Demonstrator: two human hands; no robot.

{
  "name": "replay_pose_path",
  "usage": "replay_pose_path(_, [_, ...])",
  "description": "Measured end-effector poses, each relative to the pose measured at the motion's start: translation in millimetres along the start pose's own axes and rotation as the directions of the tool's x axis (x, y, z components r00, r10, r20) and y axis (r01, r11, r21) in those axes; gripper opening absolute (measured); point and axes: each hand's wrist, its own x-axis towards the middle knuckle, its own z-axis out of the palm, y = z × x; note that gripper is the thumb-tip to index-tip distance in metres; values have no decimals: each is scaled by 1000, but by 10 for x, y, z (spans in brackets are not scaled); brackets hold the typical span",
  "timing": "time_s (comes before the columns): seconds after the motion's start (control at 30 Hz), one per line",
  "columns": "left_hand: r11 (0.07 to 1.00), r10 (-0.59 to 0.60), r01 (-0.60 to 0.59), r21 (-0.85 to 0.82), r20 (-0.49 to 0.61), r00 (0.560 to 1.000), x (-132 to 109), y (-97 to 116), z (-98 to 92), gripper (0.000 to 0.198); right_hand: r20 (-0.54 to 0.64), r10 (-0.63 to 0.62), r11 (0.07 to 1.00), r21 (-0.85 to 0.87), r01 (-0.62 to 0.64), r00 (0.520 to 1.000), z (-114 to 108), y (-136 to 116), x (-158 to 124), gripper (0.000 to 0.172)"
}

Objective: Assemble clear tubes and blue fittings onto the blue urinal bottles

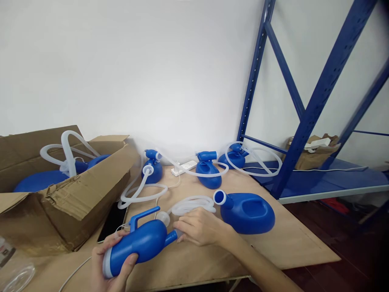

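A blue funnel-shaped container with a handle and a pale rim is in my left hand, whose fingers wrap round its wide end. At the narrow spout, my right hand pinches a translucent end piece. Just behind my right hand lies a coiled translucent hose, beside a round whitish cap. To the right, a large blue bottle rests on its side, its open neck facing left.
The wooden table also holds a cardboard box at left, a dark tablet, a white power strip and several blue bottles with hoses at the back. A blue shelf stands right.
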Motion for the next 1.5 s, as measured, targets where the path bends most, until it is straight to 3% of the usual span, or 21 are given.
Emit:
replay_pose_path(0.1, [997,80,-81,7,14,997,9,49,21,49,-2,19,1000,-9,-20,1000,-26,-10,4,44])
replay_pose_path(0.27, [988,146,-148,40,29,989,51,-56,46,47,35,40,999,-10,-40,999,-6,-20,8,44])
replay_pose_path(0.43, [981,195,-195,22,14,981,37,-16,222,38,81,81,997,-23,-80,993,-56,-48,-11,38])
replay_pose_path(0.67, [926,377,-377,3,48,925,79,5,380,37,108,183,982,23,-187,977,-62,-30,-58,37])
replay_pose_path(0.77, [933,355,-359,24,102,929,173,-47,414,35,101,262,963,37,-267,960,-8,-5,-31,35])
replay_pose_path(0.87, [974,222,-225,25,83,971,243,-53,442,35,-81,372,928,57,-369,925,12,-91,-53,38])
replay_pose_path(0.9, [985,169,-170,27,41,985,253,-49,445,37,-175,439,898,119,-423,881,25,-149,-94,39])
replay_pose_path(0.93, [993,118,-118,27,-12,993,256,-45,444,39,-255,534,843,226,-487,806,53,-217,-154,38])
replay_pose_path(0.97, [997,76,-75,20,-75,994,250,-44,441,41,-295,652,751,376,-542,699,101,-288,-229,37])
replay_pose_path(1.0, [999,44,-44,3,-132,990,236,-45,436,43,-281,785,603,546,-581,552,169,-355,-313,39])
replay_pose_path(1.03, [1000,22,-25,-18,-172,985,214,-49,431,43,-182,889,419,692,-588,420,256,-412,-398,44])
replay_pose_path(1.07, [999,9,-16,-36,-199,980,185,-54,427,43,-55,943,240,796,-556,329,355,-456,-473,50])
replay_pose_path(1.1, [999,-1,-9,-48,-217,976,151,-62,424,43,54,962,91,860,-502,267,457,-482,-530,56])
replay_pose_path(1.17, [999,-11,0,-49,-238,971,73,-83,420,43,193,958,-106,926,-363,213,639,-487,-574,72])
replay_pose_path(1.23, [999,2,-11,-38,-230,973,1,-116,418,44,253,951,-213,953,-214,179,748,-443,-526,84])
replay_pose_path(1.4, [992,121,-122,10,-212,970,-74,-290,382,44,340,938,-344,937,54,73,690,-362,-322,71])
replay_pose_path(1.5, [994,109,-108,16,-170,979,-82,-415,347,44,388,916,-399,907,136,97,588,-387,-324,64])
